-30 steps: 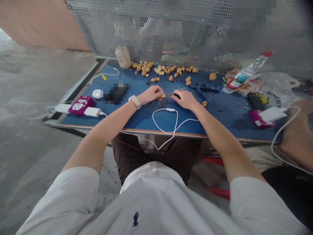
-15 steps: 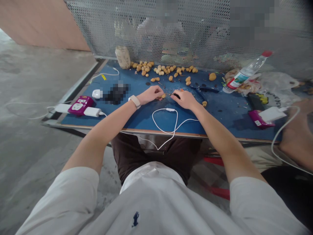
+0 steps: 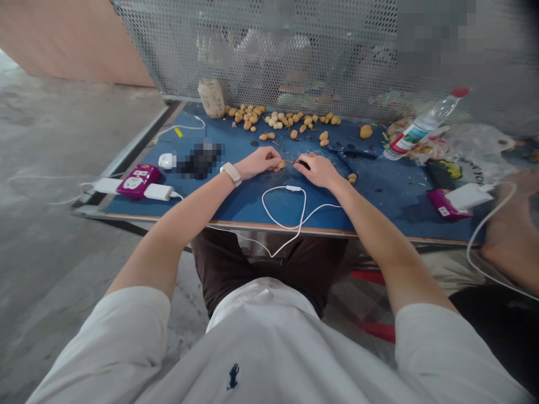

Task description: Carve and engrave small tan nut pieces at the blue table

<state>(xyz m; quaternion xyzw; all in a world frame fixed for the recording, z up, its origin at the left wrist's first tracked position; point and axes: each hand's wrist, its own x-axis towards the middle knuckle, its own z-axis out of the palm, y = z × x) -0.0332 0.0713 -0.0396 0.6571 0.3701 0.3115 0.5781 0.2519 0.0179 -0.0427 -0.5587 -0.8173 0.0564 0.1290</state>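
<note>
My left hand (image 3: 260,161) rests on the blue table (image 3: 236,196), fingers curled around a small tan nut-like piece (image 3: 281,164). Close beside it, my right hand (image 3: 318,169) is closed on a small dark tool (image 3: 304,164) whose tip points at that piece. Several more tan pieces (image 3: 282,119) lie scattered along the far side of the table. One tan piece (image 3: 352,178) sits just right of my right hand. A white cable (image 3: 290,210) loops on the table below both hands.
A perforated metal screen (image 3: 337,56) closes off the back. A jar (image 3: 212,97), a plastic bottle (image 3: 425,120), bags (image 3: 475,148), purple sockets with white chargers (image 3: 137,182) and a white mouse (image 3: 167,161) lie around. Another person's arm (image 3: 511,235) is at the right.
</note>
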